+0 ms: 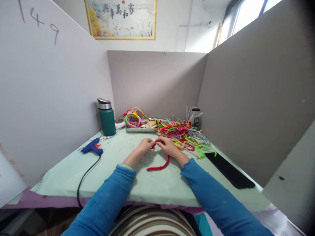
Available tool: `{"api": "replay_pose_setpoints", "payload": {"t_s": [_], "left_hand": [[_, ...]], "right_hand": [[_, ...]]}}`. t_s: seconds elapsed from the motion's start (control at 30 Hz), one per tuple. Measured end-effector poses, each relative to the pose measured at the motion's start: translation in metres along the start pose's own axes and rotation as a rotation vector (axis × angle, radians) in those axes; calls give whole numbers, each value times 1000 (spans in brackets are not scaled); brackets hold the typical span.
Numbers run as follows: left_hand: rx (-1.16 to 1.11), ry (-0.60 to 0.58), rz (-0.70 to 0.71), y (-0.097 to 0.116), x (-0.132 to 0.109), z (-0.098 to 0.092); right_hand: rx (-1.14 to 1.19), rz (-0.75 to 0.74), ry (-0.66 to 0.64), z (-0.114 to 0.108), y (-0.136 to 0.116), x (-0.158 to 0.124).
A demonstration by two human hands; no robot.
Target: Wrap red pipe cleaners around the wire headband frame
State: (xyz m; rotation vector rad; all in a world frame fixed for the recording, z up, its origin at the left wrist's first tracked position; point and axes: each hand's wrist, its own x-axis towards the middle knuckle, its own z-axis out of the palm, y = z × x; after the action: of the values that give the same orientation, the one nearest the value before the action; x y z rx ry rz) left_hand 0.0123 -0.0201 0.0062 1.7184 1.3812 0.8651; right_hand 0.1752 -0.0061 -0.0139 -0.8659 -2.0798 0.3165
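Over the middle of the table, my left hand and my right hand meet fingertip to fingertip. Both pinch a red pipe cleaner, part of which is bunched between the fingers. Its loose tail hangs from under my right hand and curves left along the cloth. My fingers partly hide the bunched part, so its exact shape cannot be made out. Just behind my right hand lies a tangled heap of coloured pipe cleaners, mostly red and pink with yellow and green.
On the left lie a blue glue gun with a black cord and a green bottle. A metal tray with small craft pieces stands at the back. A black phone-like slab lies right. Grey partitions enclose the table.
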Motion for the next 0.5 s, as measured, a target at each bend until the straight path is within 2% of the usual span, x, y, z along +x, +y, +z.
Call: {"api": "replay_pose_setpoints", "payload": {"t_s": [0.3, 0.5], "left_hand": [[-37, -23, -26, -4, 1, 0], [-82, -48, -32, 0, -2, 0]], "right_hand": [[28, 14, -21, -1, -3, -1], [36, 11, -34, -2, -3, 0]]}}
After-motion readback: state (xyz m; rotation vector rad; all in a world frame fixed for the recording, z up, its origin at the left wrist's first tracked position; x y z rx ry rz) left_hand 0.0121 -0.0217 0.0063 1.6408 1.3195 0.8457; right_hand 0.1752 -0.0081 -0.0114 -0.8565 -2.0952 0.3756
